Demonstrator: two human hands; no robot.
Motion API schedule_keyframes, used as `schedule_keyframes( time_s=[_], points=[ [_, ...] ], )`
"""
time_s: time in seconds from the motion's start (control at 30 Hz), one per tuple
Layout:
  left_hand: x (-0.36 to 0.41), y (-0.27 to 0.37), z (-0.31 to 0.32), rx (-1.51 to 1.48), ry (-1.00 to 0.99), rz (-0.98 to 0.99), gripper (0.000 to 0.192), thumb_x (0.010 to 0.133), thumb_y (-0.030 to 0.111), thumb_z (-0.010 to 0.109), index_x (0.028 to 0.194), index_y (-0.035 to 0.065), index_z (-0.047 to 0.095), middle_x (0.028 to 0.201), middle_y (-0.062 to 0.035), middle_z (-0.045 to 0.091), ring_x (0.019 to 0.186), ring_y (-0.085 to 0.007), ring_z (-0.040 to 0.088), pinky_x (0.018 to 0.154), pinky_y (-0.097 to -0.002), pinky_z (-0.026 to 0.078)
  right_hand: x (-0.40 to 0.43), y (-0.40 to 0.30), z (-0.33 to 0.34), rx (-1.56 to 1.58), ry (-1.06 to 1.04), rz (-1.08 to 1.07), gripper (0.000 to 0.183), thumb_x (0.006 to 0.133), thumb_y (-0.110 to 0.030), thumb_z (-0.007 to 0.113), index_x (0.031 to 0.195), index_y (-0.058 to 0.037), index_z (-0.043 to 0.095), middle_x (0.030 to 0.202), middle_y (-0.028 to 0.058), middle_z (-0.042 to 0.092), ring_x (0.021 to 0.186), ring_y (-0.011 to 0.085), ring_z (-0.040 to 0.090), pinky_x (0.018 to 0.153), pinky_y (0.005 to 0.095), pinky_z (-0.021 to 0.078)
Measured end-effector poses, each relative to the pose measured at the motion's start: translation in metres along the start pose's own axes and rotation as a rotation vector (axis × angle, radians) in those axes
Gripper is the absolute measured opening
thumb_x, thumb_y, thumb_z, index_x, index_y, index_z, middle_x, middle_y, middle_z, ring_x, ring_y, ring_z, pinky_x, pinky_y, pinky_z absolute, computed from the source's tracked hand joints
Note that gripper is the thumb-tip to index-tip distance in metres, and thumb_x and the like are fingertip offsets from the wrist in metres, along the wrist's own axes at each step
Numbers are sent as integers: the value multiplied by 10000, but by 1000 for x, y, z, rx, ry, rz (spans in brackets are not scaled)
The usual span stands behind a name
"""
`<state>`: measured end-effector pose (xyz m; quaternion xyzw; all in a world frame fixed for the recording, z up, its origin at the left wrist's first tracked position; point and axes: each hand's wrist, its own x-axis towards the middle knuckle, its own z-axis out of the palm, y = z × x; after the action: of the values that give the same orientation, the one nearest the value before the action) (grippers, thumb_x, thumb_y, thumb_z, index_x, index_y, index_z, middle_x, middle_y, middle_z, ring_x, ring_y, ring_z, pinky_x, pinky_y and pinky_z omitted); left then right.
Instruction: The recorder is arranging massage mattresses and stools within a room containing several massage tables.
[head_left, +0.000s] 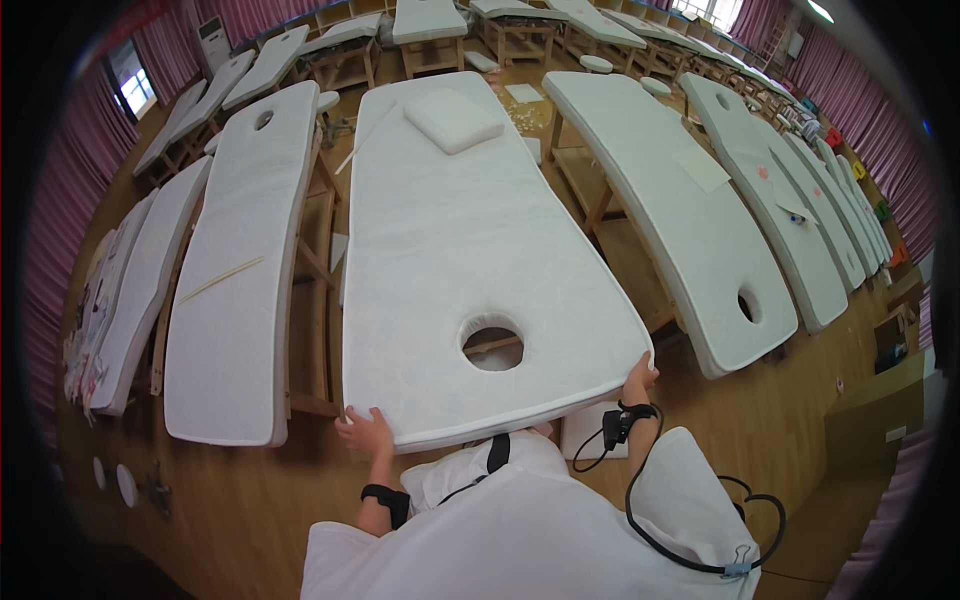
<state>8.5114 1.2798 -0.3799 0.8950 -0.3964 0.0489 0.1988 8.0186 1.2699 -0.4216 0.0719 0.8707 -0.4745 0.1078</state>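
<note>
In front of me lies the white padded top (450, 247) of a massage table, with a round face hole (491, 319) near my end. My left hand (365, 431) grips its near left corner, fingers over the upper edge. At the near right corner my right hand (640, 377) holds the padded edge, some of its fingers hidden behind the corner. A white cushion (454, 124) lies towards the far end of this top. Left of the cushion, a thin pale stick (367, 136) reaches past the left edge.
Similar massage tables stand close on the left (232, 322) and right (675, 195). Two thin sticks (221, 279) lie on the left one, a paper sheet (703, 169) on the right one. Pale scraps (529, 116) litter the wooden floor (247, 517). A black cable (634, 499) hangs from my right wrist.
</note>
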Motion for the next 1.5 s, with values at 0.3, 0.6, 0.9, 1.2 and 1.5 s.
schedule_keyframes(
  time_s=[0.3, 0.6, 0.9, 1.2, 1.5],
  points=[
    [0, 1, -2, -43, -105, -118, 400, 673, 243, 463, 1029, 78, 381, 999, -145, 395, 897, -305, 399, 727, -416, 336, 0, -1, -5, 4, -57, 9, 588, 668, -430, 517, 1047, 3, 396, 1004, 223, 427, 878, 326, 451, 758, 362, 383],
    [1, -6, 12, -127, 5, -120, 409, 657, 221, 497, 1019, 64, 389, 981, -133, 415, 901, -299, 405, 745, -408, 332, 33, 26, 2, 265, -372, 145, 661, 619, -512, 527, 1085, -63, 393, 1041, 126, 451, 913, 256, 451, 759, 365, 374],
    [-9, -30, 27, -1501, -429, -1082, 503, 680, 328, 523, 1071, 40, 391, 1053, -103, 444, 946, -264, 421, 801, -348, 343, 35, 29, 5, 581, -729, 352, 612, 677, -470, 468, 1076, -11, 399, 1020, 108, 470, 865, 247, 486, 729, 321, 408],
    [4, -49, 19, -1687, -910, -1011, 516, 635, 431, 500, 1065, 155, 426, 1099, -51, 425, 986, -269, 389, 798, -451, 302, 6, -1, -8, 799, -883, 287, 505, 735, -466, 365, 1042, -73, 442, 1027, 56, 478, 935, 234, 426, 766, 327, 352],
    [28, -15, -37, -1490, -902, -1227, 533, 601, 409, 553, 1056, 165, 419, 1060, -45, 441, 948, -257, 417, 730, -433, 363, 0, -35, -22, 706, -844, 551, 503, 687, -463, 442, 1066, -132, 423, 1080, 37, 434, 971, 234, 398, 778, 391, 325]
  ],
)
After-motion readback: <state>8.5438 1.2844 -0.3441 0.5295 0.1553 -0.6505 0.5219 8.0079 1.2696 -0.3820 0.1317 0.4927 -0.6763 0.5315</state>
